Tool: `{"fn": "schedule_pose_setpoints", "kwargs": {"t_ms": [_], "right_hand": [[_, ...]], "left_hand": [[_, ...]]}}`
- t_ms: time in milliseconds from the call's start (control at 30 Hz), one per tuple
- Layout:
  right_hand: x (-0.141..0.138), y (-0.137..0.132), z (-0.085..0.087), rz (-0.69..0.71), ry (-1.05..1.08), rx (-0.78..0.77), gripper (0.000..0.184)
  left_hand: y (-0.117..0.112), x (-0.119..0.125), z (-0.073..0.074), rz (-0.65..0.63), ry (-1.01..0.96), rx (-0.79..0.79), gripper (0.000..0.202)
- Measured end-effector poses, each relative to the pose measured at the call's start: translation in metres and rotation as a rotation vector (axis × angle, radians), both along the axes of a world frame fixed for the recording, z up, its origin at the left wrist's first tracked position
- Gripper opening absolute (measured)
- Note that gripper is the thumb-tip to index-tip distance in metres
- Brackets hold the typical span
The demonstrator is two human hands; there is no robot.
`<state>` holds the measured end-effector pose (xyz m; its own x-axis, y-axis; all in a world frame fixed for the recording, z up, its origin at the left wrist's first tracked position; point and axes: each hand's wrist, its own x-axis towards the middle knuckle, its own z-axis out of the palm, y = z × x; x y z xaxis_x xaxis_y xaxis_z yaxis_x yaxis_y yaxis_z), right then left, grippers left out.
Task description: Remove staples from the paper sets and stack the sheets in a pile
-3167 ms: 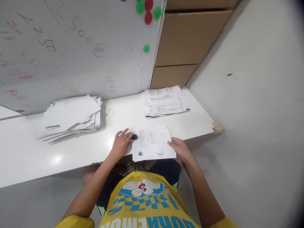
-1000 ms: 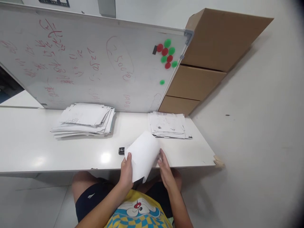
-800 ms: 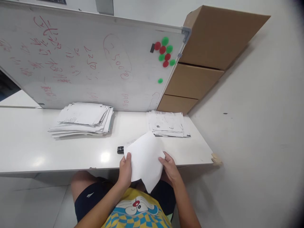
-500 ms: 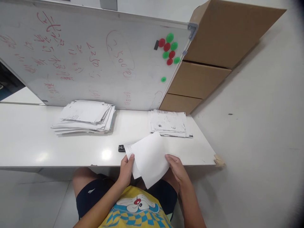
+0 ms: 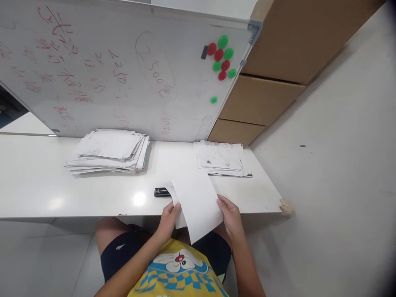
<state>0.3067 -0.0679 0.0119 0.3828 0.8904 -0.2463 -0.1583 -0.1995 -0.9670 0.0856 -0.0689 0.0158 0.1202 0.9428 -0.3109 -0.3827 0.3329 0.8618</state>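
Over the table's front edge I hold sheets of white paper [image 5: 198, 206] between my hands. My left hand [image 5: 169, 218] pinches the left sheet, whose upper corner bends outward and shows some print. My right hand [image 5: 229, 212] grips the right edge of the front sheet, thumb on top. This front sheet is blank on the side I see and overlaps the other one. A black stapler-like object [image 5: 161, 192] lies on the table just left of the papers, partly covered by the sheet's corner.
A thick paper stack [image 5: 108, 152] lies on the white table [image 5: 37, 177] at left, a lower paper stack [image 5: 220, 159] at right. Behind stands a whiteboard [image 5: 123, 78] with red writing and round magnets. Cardboard boxes [image 5: 262, 99] rise beside the wall [image 5: 334, 185].
The two sheets have shifted against each other, and the left one now bends away at its corner. More of the black object shows. My left hand has moved slightly right.
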Motion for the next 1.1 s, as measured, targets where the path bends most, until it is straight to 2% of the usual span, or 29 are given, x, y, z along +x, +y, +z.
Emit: {"fn": "schedule_pose_setpoints", "kwargs": {"t_ms": [167,333,400,500,600,700,900,967,1033,1100], "right_hand": [[-0.003,0.001,-0.007,0.005,0.093,-0.023,0.038],[-0.012,-0.001,-0.018,-0.011,0.192,-0.017,0.035],[-0.015,-0.002,-0.020,-0.002,0.172,0.000,0.035],[-0.018,-0.006,-0.019,0.010,0.053,-0.001,0.035],[-0.020,-0.009,-0.009,0.009,-0.108,-0.015,0.034],[-0.023,-0.011,0.004,0.033,-0.251,0.011,0.034],[-0.043,-0.007,0.030,0.178,-0.474,0.083,0.028],[-0.052,0.000,0.037,0.235,-0.530,0.108,0.027],[-0.060,0.011,0.046,0.297,-0.575,0.140,0.026],[-0.068,0.030,0.056,0.336,-0.610,0.191,0.024]], "left_hand": [[0.002,0.002,0.002,-0.020,-0.090,-0.067,0.054],[-0.001,0.005,0.003,-0.029,-0.103,-0.051,0.049],[-0.002,0.006,0.004,-0.017,-0.075,-0.035,0.048],[-0.002,0.005,0.007,0.069,0.036,0.019,0.049],[-0.003,0.001,0.011,0.169,0.164,0.105,0.051],[-0.008,-0.002,0.010,0.228,0.210,0.166,0.047],[-0.019,-0.008,-0.004,0.247,0.191,0.084,0.027],[-0.020,-0.017,-0.007,0.289,0.209,0.066,0.025],[-0.022,-0.031,-0.009,0.401,0.234,0.016,0.028],[-0.027,-0.051,-0.012,0.565,0.261,-0.041,0.035]]}}
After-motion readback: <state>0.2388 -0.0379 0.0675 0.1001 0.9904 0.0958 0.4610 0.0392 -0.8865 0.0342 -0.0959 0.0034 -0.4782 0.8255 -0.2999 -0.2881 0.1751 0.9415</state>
